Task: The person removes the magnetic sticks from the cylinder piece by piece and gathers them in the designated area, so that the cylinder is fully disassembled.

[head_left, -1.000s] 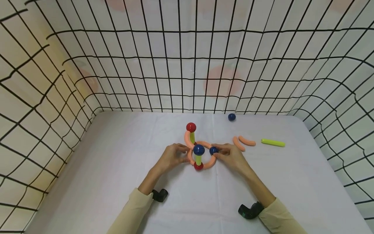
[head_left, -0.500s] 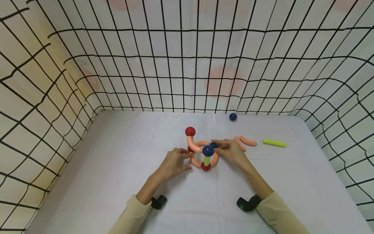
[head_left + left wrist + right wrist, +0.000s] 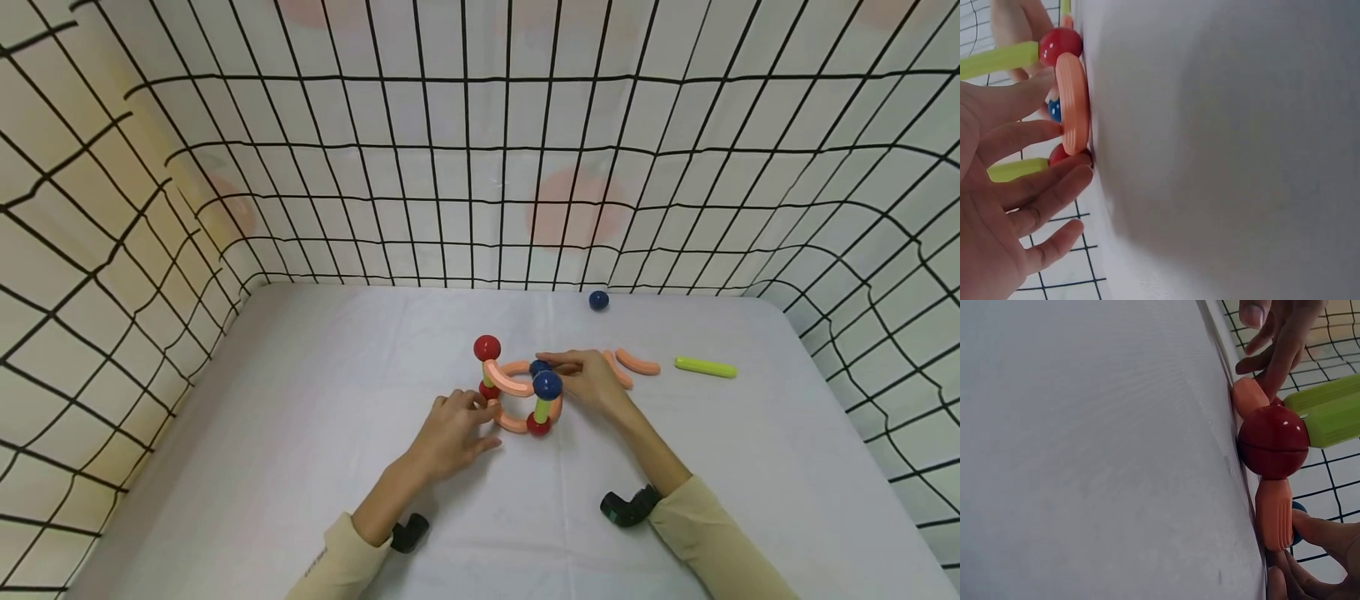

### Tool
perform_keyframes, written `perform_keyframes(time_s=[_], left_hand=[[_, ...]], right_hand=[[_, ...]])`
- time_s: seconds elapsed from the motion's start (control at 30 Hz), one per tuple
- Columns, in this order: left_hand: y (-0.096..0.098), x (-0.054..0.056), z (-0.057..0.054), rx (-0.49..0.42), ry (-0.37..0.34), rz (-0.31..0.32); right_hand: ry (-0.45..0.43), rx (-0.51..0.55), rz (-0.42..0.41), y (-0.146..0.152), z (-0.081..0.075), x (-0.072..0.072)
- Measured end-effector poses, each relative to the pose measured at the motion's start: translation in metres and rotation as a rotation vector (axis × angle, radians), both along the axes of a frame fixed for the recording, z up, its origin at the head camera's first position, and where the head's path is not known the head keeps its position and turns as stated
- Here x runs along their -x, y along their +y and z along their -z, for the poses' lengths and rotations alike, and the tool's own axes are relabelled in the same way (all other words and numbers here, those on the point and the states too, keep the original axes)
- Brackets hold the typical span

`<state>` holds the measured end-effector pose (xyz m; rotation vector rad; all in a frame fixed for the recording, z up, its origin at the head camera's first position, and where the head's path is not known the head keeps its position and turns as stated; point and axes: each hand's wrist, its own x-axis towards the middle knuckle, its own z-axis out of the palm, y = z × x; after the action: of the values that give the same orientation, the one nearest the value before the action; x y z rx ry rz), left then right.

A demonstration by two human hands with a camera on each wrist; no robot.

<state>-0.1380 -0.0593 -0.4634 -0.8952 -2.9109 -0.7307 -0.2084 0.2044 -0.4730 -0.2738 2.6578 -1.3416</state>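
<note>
Structure has turned, well apart from mesh wall.

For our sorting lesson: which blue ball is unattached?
The far blue ball, lying alone near the grid; the upper blue ball tops a green stick, the right hand holds the lower blue ball.

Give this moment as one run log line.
left hand: touching lower orange curve; right hand: pinching lower blue ball; loose: green stick, two orange curves, far blue ball
</note>
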Motion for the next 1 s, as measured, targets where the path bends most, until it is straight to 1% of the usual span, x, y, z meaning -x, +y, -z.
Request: perform_keyframes(time_s=[0.13,0.2,0.37,0.43,0.53,0.6,0.67,0.73,0.77,0.8,0.83,0.87,0.9,1.0], left_hand=[[0.003,-0.005,0.000,0.058,0.035,-0.010],[0.005,-0.007,0.000,0.083,0.051,-0.013],[0.008,-0.012,-0.002,0.129,0.073,-0.008],[0.006,-0.013,-0.005,0.133,0.057,-0.003],[-0.002,-0.014,-0.014,0.096,0.034,-0.012],[-0.009,-0.012,-0.022,0.036,0.065,-0.052],[-0.016,-0.010,-0.030,-0.055,0.158,-0.121],[-0.022,-0.006,-0.038,-0.167,0.293,-0.192],[-0.025,-0.005,-0.042,-0.226,0.360,-0.210],[-0.027,-0.003,-0.046,-0.280,0.425,-0.211],[-0.028,-0.001,-0.049,-0.323,0.484,-0.196],[-0.028,0.000,-0.051,-0.350,0.532,-0.165],[-0.027,0.001,-0.053,-0.367,0.572,-0.119],[-0.018,0.004,-0.053,-0.365,0.630,0.026]], right_hand=[[-0.032,0.011,-0.005,-0.003,-0.001,0.004],[-0.034,0.015,-0.012,-0.005,-0.001,0.006],[-0.019,0.020,-0.025,-0.004,-0.007,0.008],[0.008,0.011,-0.020,-0.001,-0.011,0.006],[0.076,0.016,-0.004,0.004,-0.020,0.001],[0.134,0.038,0.006,0.009,-0.028,-0.005],[0.186,0.102,-0.002,0.012,-0.036,-0.013],[0.226,0.161,-0.027,0.015,-0.043,-0.022],[0.245,0.186,-0.052,0.016,-0.047,-0.027],[0.263,0.207,-0.083,0.016,-0.049,-0.032],[0.280,0.213,-0.113,0.015,-0.052,-0.036],[0.294,0.213,-0.141,0.014,-0.053,-0.040],[0.306,0.209,-0.165,0.014,-0.055,-0.044],[0.340,0.200,-0.225,0.011,-0.056,-0.053]])
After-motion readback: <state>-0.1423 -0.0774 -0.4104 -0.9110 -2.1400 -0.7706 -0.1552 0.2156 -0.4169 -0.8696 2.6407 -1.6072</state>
